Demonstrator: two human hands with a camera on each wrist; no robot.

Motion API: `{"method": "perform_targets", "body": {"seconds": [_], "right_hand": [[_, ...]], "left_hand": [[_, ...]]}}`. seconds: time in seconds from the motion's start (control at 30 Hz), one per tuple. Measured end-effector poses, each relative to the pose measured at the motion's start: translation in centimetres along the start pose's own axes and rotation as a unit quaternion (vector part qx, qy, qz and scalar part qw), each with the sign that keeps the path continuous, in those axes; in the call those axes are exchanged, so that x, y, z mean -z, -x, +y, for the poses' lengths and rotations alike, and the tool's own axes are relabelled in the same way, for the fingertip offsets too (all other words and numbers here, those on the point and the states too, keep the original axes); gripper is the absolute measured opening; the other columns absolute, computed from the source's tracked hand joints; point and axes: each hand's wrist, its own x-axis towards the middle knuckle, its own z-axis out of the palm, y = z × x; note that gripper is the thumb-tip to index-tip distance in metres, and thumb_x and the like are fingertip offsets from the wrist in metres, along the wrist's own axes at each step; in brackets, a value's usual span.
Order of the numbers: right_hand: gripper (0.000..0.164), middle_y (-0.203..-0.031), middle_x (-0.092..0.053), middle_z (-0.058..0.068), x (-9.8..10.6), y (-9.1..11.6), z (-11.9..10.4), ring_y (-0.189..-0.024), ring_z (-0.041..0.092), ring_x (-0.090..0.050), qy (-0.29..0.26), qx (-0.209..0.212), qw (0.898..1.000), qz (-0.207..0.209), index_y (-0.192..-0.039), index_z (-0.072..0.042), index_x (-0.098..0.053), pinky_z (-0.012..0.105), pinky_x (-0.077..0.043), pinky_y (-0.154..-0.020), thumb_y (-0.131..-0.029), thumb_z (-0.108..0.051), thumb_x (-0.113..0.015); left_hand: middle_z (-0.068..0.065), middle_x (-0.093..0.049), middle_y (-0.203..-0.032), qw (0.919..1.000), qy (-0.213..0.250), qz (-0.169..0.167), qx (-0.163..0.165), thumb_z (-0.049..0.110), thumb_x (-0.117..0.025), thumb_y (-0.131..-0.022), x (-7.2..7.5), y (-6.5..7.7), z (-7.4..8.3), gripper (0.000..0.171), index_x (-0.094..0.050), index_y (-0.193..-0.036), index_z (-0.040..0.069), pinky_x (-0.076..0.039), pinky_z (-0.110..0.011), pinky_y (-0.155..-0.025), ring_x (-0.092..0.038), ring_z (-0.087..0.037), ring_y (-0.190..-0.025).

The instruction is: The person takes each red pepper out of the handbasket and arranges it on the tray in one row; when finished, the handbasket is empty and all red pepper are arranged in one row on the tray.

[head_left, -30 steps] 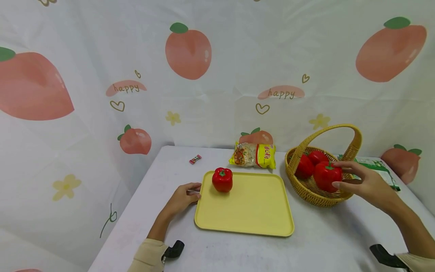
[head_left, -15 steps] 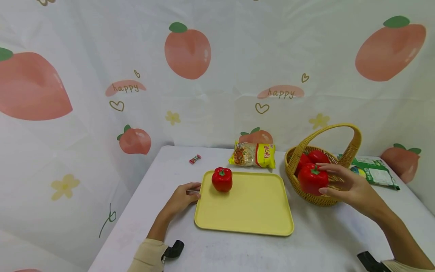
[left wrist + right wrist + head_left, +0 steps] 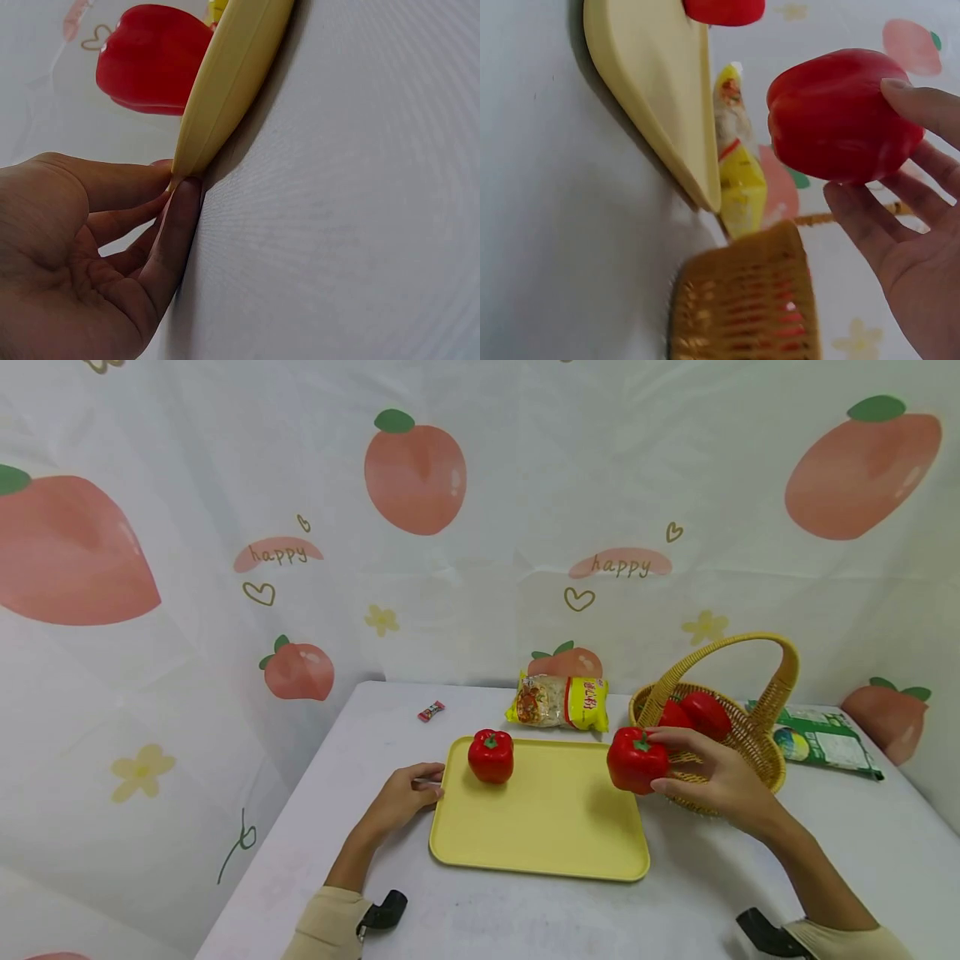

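My right hand [image 3: 716, 777] grips a red bell pepper [image 3: 636, 762] between thumb and fingers, above the right edge of a yellow tray [image 3: 547, 827]. In the right wrist view the pepper [image 3: 840, 116] is up in the air, higher than the tray and the basket. A second red bell pepper [image 3: 491, 758] stands on the tray at its back left. My left hand [image 3: 401, 797] pinches the tray's left rim; in the left wrist view the thumb and fingertips [image 3: 187, 196] meet at the tray's edge [image 3: 232, 82].
A wicker basket [image 3: 772, 756] with a tall handle stands to the right, red vegetables [image 3: 705, 713] inside. Behind the tray lies a yellow food packet [image 3: 561, 702], with a small wrapped candy [image 3: 431, 711] to its left. A green packet [image 3: 828, 741] lies behind the basket.
My right hand has carried the bell pepper leftward, out of the basket and over the tray's right edge. My left hand and the tray have stayed where they were.
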Motion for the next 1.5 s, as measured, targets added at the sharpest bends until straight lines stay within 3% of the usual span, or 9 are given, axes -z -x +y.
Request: {"method": "perform_targets", "body": {"seconds": [0.07,0.2,0.53,0.8,1.1,1.3,1.5], "right_hand": [[0.056,-0.145,-0.058,0.014,-0.6,-0.4,0.2,-0.113,0.004,-0.068,-0.008,-0.004,1.0,-0.005,-0.142,-0.01,-0.063,0.023,-0.06,-0.088,-0.09,-0.007,-0.084],[0.056,-0.148,-0.058,0.019,-1.7,-1.1,0.7,-0.113,0.022,-0.074,-0.032,-0.02,0.999,-0.021,-0.143,-0.008,-0.062,0.023,-0.06,-0.089,-0.091,-0.011,-0.084],[0.056,-0.147,-0.057,0.024,-4.3,-2.8,1.5,-0.121,0.048,-0.066,-0.103,-0.04,0.992,-0.057,-0.144,-0.002,-0.059,0.025,-0.06,-0.092,-0.093,-0.01,-0.082],[0.057,-0.149,-0.055,0.025,-5.7,-3.9,2.1,-0.122,0.05,-0.066,-0.129,-0.053,0.988,-0.069,-0.144,-0.001,-0.059,0.028,-0.06,-0.094,-0.092,-0.009,-0.082],[0.059,-0.155,-0.051,0.026,-6.5,-4.6,2.0,-0.13,0.052,-0.061,-0.111,-0.072,0.988,-0.082,-0.145,-0.004,-0.06,0.04,-0.06,-0.097,-0.092,-0.013,-0.082],[0.058,-0.158,-0.048,0.028,-6.7,-4.9,2.1,-0.129,0.051,-0.062,-0.115,-0.078,0.986,-0.091,-0.146,-0.003,-0.059,0.038,-0.06,-0.099,-0.093,-0.012,-0.081],[0.059,-0.16,-0.045,0.029,-6.8,-5.1,1.9,-0.132,0.052,-0.059,-0.115,-0.076,0.986,-0.094,-0.147,-0.001,-0.059,0.045,-0.058,-0.103,-0.093,-0.012,-0.081]], "left_hand": [[-0.012,-0.073,-0.128,1.0,0.001,-0.001,-0.001,0.003,-0.073,-0.097,0.0,0.0,0.1,0.045,-0.065,-0.141,-0.002,-0.059,-0.036,-0.093,-0.071,-0.021,-0.108],[-0.013,-0.073,-0.128,1.0,0.001,-0.001,-0.004,0.003,-0.074,-0.096,0.0,0.1,0.1,0.046,-0.065,-0.141,-0.003,-0.06,-0.036,-0.092,-0.071,-0.022,-0.108],[-0.011,-0.073,-0.127,1.0,-0.002,0.002,0.0,0.003,-0.075,-0.096,0.0,0.0,0.1,0.045,-0.066,-0.14,-0.002,-0.06,-0.036,-0.092,-0.071,-0.021,-0.108],[-0.011,-0.073,-0.127,1.0,-0.006,0.002,0.007,0.003,-0.074,-0.097,0.0,0.1,0.1,0.044,-0.066,-0.14,0.0,-0.059,-0.034,-0.093,-0.071,-0.02,-0.109],[-0.012,-0.073,-0.128,1.0,0.002,0.0,0.001,0.002,-0.074,-0.096,0.0,0.1,0.0,0.046,-0.065,-0.141,-0.002,-0.06,-0.037,-0.092,-0.071,-0.021,-0.107],[-0.011,-0.073,-0.128,1.0,-0.001,0.0,0.008,0.004,-0.073,-0.098,-0.1,0.1,0.1,0.045,-0.065,-0.142,0.0,-0.059,-0.031,-0.091,-0.071,-0.019,-0.108],[-0.011,-0.073,-0.128,1.0,0.0,0.0,0.007,0.004,-0.073,-0.098,0.0,0.1,0.0,0.045,-0.065,-0.142,0.0,-0.059,-0.028,-0.089,-0.071,-0.019,-0.107]]}}
